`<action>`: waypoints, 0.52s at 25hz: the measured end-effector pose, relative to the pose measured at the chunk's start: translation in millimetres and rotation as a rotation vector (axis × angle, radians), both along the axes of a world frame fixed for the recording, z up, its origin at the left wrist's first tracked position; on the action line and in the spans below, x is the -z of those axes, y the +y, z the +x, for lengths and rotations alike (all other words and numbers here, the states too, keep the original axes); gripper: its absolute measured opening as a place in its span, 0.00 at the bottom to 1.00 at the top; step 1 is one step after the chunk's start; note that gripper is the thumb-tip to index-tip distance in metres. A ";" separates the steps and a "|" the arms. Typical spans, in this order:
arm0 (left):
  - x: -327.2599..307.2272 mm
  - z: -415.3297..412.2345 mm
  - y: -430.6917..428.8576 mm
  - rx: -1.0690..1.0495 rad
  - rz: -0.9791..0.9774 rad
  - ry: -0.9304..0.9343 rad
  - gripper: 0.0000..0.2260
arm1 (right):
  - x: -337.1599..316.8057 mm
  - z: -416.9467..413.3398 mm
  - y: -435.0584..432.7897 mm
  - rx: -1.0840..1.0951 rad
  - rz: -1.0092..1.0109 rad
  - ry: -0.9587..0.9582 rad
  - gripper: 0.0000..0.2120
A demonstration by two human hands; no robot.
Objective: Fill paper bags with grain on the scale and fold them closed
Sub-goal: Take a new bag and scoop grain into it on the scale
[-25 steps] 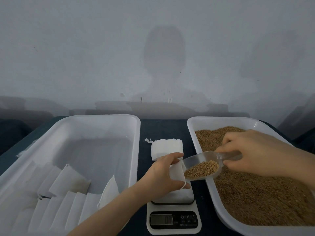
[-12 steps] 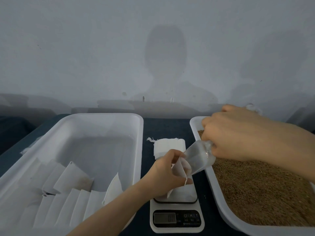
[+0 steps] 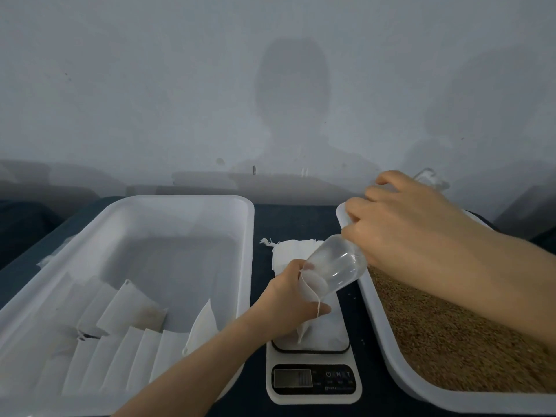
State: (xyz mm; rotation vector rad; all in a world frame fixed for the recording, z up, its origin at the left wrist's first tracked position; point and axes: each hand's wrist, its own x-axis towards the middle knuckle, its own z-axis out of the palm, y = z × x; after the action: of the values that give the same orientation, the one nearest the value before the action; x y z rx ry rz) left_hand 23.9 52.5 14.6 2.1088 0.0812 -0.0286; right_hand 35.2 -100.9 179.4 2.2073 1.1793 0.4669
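Observation:
My left hand (image 3: 290,302) grips a small white paper bag (image 3: 308,291) by its open mouth, holding it upright on the white scale (image 3: 313,374). My right hand (image 3: 412,227) grips the handle of a clear plastic scoop (image 3: 334,266), tipped steeply with its mouth down inside the bag's opening. The scoop looks empty of grain. Brown grain (image 3: 457,338) fills the white tray (image 3: 388,353) on the right. The bag's lower part is hidden behind my left hand.
A large white tray (image 3: 186,203) on the left holds several flat and folded white bags (image 3: 126,332). A stack of white bags (image 3: 288,254) lies behind the scale. Everything sits on a dark table against a grey wall.
My right hand lifted the full scoop from over the grain tray, tilted it into the bag and emptied it. My left hand kept holding the bag open on the scale.

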 end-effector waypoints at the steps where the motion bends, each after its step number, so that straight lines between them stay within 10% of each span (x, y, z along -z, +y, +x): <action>1: 0.0 0.0 0.0 0.001 0.006 0.013 0.28 | -0.4 0.9 -5.6 0.015 0.005 -0.021 0.10; 7: 1.3 0.5 1.4 -0.010 0.025 0.021 0.25 | -3.3 26.7 -63.9 0.138 0.419 0.024 0.11; 13: 2.0 0.7 0.6 -0.013 0.062 0.024 0.24 | 44.8 74.8 -111.8 0.526 0.360 0.097 0.11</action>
State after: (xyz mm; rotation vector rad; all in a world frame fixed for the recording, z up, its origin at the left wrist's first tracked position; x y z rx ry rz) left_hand 24.7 53.1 12.6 2.1699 0.1111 -0.0445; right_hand 110.0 -212.7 134.6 2.7515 0.5412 0.3697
